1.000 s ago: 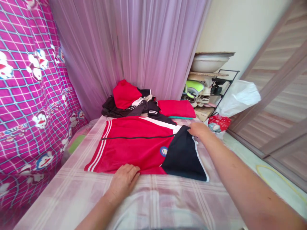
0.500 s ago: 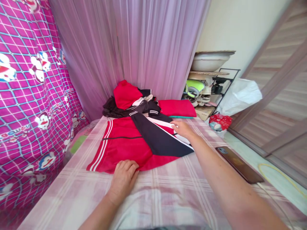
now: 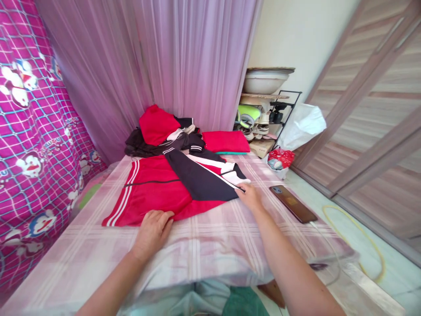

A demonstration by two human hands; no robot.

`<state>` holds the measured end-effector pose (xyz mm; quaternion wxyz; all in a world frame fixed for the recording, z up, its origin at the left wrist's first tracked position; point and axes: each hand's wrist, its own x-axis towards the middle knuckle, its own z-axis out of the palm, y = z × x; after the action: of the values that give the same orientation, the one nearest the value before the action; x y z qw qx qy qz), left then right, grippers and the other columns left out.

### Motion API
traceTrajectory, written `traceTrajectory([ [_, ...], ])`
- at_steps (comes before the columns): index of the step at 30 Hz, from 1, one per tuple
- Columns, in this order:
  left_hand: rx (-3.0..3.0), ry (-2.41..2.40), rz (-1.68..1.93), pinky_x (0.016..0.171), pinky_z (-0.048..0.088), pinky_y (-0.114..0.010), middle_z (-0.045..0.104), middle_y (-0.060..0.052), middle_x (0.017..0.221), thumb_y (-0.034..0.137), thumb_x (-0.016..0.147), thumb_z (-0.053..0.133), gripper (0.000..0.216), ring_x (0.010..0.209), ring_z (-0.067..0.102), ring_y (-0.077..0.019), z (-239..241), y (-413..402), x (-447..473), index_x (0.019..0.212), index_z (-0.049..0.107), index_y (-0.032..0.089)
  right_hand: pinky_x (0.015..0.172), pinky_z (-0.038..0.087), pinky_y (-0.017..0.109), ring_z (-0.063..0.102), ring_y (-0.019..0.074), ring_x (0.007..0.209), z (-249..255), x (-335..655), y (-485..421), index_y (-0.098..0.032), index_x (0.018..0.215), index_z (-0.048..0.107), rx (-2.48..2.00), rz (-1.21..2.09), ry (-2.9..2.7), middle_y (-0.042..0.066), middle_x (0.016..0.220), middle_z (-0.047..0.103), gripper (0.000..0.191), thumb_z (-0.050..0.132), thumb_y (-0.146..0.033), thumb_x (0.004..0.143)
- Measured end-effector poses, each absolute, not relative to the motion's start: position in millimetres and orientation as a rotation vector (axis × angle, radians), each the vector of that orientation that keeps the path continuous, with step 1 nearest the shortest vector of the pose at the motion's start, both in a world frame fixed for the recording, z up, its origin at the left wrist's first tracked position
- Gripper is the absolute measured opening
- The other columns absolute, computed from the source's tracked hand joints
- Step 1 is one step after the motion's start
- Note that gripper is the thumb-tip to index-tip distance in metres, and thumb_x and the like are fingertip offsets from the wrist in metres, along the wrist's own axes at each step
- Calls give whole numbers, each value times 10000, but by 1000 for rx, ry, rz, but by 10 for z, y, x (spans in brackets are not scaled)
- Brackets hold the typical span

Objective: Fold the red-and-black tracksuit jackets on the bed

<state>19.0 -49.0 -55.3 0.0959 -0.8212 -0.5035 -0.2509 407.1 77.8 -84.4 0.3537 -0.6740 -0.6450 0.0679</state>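
A red jacket (image 3: 148, 191) with white side stripes and a navy panel lies spread on a bed covered by a pale plaid sheet (image 3: 210, 245). Its navy sleeve (image 3: 200, 180) is folded across the body. My left hand (image 3: 151, 228) lies flat on the jacket's near hem, fingers together and stretched out. My right hand (image 3: 250, 196) rests at the right edge of the folded navy part, fingertips on the fabric; it looks flat, not gripping.
A heap of red and dark clothes (image 3: 161, 134) and a folded red garment (image 3: 225, 141) lie at the bed's far end before a lilac curtain. A phone (image 3: 293, 203) lies on the bed at right. A shoe rack (image 3: 263, 123), white bag (image 3: 301, 127) and sliding doors stand beyond.
The navy sleeve was carried from the right side over the jacket's body. My right hand then came back to the near right edge. The view has shifted right, showing the phone.
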Motion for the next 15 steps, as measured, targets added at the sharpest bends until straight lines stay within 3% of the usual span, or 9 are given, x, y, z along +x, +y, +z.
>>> traceTrajectory([
  [6, -2518, -1415, -663, 801, 464, -369, 704, -60, 866, 275, 968, 426, 278, 830, 624, -209, -537, -533, 192, 1122, 648, 210, 792, 514, 379, 667, 234, 812, -876, 4141, 760, -203, 1054, 706, -1791, 192, -1439, 72, 888, 746, 338, 508, -271, 789],
  [11, -2484, -1420, -578, 788, 468, -381, 710, -72, 860, 353, 970, 436, 331, 814, 622, -223, -446, -528, 303, 1158, 651, 186, 983, 447, 415, 599, 263, 1127, -711, 3864, 553, -182, 1166, 678, -1567, -97, -1703, 132, 1208, 686, 378, 465, -241, 859],
  [15, -2461, -1488, -535, 797, 467, -384, 711, -84, 882, 397, 1003, 362, 394, 839, 620, -223, -279, -424, 647, 1023, 707, 207, 1140, 308, 449, 419, 254, 1383, -586, 3373, 355, -221, 1373, 566, -1416, 11, -2158, 110, 1489, 499, 453, 437, -334, 954],
])
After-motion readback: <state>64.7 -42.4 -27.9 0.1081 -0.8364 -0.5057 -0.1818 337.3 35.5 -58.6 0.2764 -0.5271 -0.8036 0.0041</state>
